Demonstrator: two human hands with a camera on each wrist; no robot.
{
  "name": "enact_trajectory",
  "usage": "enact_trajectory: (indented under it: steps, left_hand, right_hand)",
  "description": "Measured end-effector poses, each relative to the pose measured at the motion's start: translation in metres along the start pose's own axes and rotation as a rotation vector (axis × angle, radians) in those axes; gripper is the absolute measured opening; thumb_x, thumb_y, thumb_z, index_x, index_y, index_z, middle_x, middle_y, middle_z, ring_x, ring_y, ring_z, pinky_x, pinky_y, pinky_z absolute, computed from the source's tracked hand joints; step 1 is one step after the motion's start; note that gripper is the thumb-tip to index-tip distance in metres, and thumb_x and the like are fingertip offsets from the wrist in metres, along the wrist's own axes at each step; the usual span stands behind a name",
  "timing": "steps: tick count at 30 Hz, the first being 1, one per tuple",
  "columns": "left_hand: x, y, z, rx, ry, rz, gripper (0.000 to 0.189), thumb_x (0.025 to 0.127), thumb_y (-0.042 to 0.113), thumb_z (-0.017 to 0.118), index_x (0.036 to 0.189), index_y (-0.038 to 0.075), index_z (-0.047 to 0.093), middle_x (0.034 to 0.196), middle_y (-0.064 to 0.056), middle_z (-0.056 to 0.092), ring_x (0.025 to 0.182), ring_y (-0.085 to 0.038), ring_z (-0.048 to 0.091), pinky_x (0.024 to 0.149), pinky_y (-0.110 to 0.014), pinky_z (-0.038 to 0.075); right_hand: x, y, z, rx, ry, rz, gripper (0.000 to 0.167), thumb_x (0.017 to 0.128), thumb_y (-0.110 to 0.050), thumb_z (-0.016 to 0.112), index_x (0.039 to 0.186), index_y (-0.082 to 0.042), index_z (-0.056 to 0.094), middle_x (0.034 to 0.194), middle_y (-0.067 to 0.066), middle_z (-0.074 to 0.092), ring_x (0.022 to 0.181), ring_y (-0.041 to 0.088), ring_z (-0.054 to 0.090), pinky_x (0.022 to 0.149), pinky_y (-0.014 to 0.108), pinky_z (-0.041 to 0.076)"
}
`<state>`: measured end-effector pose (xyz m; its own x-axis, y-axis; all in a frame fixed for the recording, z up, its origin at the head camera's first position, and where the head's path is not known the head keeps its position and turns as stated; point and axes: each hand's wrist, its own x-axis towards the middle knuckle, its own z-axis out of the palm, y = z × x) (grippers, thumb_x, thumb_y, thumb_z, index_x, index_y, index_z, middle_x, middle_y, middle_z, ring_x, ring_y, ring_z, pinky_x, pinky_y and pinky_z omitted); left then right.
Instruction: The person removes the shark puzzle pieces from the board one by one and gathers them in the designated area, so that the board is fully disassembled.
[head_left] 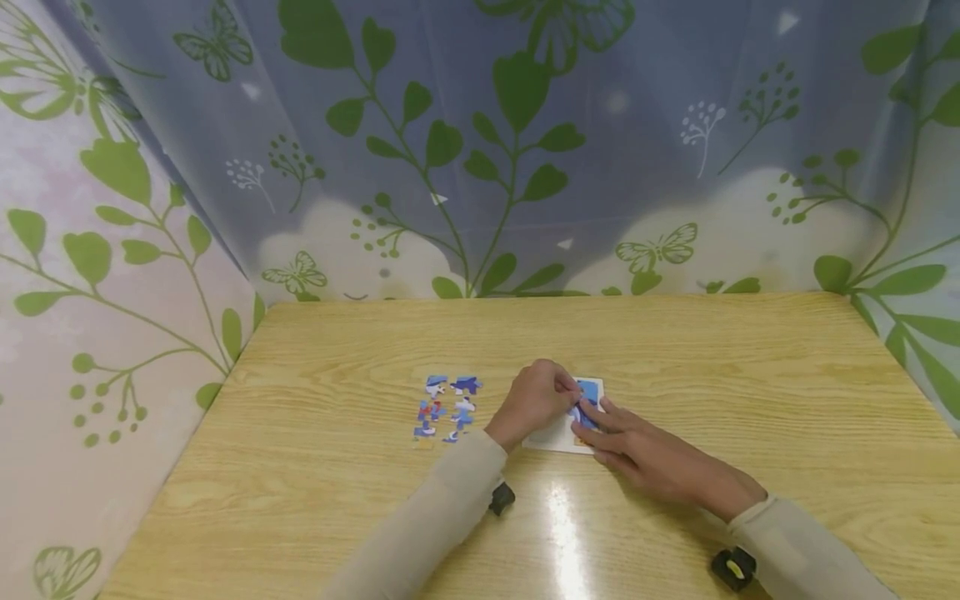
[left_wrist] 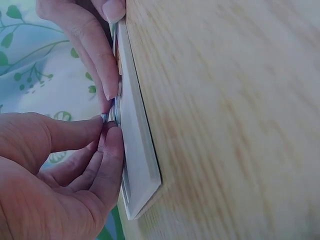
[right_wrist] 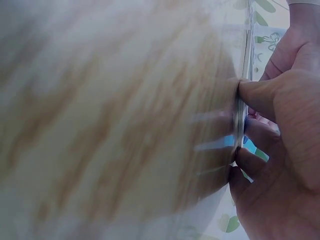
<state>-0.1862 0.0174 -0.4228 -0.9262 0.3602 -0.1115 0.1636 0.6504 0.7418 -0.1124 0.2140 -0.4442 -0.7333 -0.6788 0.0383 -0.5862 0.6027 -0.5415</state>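
Observation:
A white puzzle board (head_left: 553, 438) lies on the table, its right part covered with blue puzzle pieces (head_left: 592, 389). Over its middle, my left hand (head_left: 534, 403) pinches a small puzzle piece (left_wrist: 104, 118) between thumb and fingers, right at the board's surface. Most of that piece is hidden by the fingertips. My right hand (head_left: 654, 455) comes from the right with fingers fairly straight, resting on the board and the joined pieces. In the right wrist view, the fingertips of the right hand (right_wrist: 280, 135) touch along the board's edge.
Left of the board, loose puzzle pieces (head_left: 465, 385) lie in two columns on the wooden table (head_left: 337, 500). A patterned curtain (head_left: 480, 167) hangs behind the table's far edge. Each wrist wears a small black camera, one (head_left: 501, 497) under the left sleeve.

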Motion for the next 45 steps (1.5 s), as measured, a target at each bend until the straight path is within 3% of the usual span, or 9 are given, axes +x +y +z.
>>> enact_trajectory:
  steps: [24, 34, 45]
  left_hand:
    - [-0.001, -0.002, 0.006, 0.021, 0.130, 0.018, 0.004, 0.089, 0.009, 0.075, 0.086, 0.008, 0.077, 0.078, 0.003, 0.071, 0.070, -0.007, 0.063, 0.063, -0.022, 0.052]
    - [-0.004, -0.011, -0.016, -0.036, 0.165, 0.019, 0.004, 0.090, 0.008, 0.074, 0.089, 0.006, 0.077, 0.083, 0.000, 0.072, 0.074, -0.011, 0.064, 0.064, -0.024, 0.053]
    - [-0.017, -0.041, -0.048, -0.093, 0.205, -0.024, 0.003, 0.089, 0.008, 0.073, 0.090, 0.007, 0.076, 0.085, 0.000, 0.072, 0.078, -0.014, 0.065, 0.068, -0.029, 0.055]
  right_hand:
    - [0.001, -0.002, 0.002, -0.010, 0.003, -0.003, 0.047, 0.107, -0.015, 0.052, 0.151, -0.002, 0.043, 0.161, 0.023, 0.024, 0.145, 0.053, 0.019, 0.111, 0.064, 0.030]
    - [-0.001, -0.002, 0.000, -0.010, 0.007, 0.013, 0.046, 0.106, -0.014, 0.053, 0.150, -0.002, 0.044, 0.160, 0.022, 0.029, 0.145, 0.054, 0.019, 0.111, 0.065, 0.030]
    - [0.000, -0.002, 0.001, -0.011, 0.009, 0.002, 0.047, 0.106, -0.014, 0.053, 0.150, -0.001, 0.043, 0.159, 0.024, 0.028, 0.145, 0.054, 0.019, 0.111, 0.065, 0.028]
